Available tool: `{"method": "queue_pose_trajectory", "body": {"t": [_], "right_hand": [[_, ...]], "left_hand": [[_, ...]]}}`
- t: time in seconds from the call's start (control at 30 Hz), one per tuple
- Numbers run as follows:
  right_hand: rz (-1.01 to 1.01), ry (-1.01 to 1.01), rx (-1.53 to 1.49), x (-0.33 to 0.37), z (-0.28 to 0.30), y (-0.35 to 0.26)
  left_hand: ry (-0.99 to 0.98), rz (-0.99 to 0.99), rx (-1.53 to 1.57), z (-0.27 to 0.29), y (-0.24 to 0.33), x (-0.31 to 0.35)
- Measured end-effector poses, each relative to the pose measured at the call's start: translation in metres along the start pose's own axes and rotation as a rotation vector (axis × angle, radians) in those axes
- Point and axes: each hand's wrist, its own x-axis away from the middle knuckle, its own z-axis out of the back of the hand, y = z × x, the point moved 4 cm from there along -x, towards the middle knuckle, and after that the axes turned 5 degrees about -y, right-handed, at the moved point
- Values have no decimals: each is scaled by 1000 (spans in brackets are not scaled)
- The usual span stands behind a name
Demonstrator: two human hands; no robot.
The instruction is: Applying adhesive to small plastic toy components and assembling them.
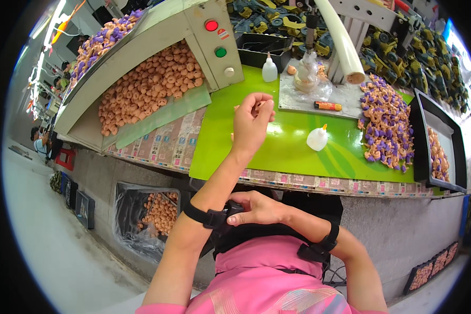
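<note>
My left hand (253,123) is raised over the green mat (214,152), its fingers curled in. Small peach bits show between and behind those fingers, but I cannot make out what they are. A black strap with a small black device (231,210) goes round my left forearm. My right hand (259,208) grips that device, thumb on one side and fingers on the other. To the right of my left hand, a white squeeze bottle with an orange tip (317,138) lies tilted on the mat. Another white squeeze bottle (269,69) stands upright farther back.
Peach doll-head-like parts (152,83) fill the machine opening (63,123) at left. A press plate (293,97) holds an orange tube (327,106). Purple-and-peach figures (386,123) are heaped at right beside a black tray (421,157). A lined crate (121,209) sits below the table.
</note>
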Motion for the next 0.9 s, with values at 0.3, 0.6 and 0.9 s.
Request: {"method": "queue_pose_trajectory", "body": {"t": [0.3, 0.6, 0.9], "right_hand": [[-16, 65, -16, 5, -2, 5], [63, 120, 542, 41, 24, -48], [26, 791, 896, 142, 46, -114]], "left_hand": [[-372, -702, -912, -34, 18, 34], [-288, -538, -787, -40, 45, 70], [-601, -613, -745, -76, 19, 147]]}}
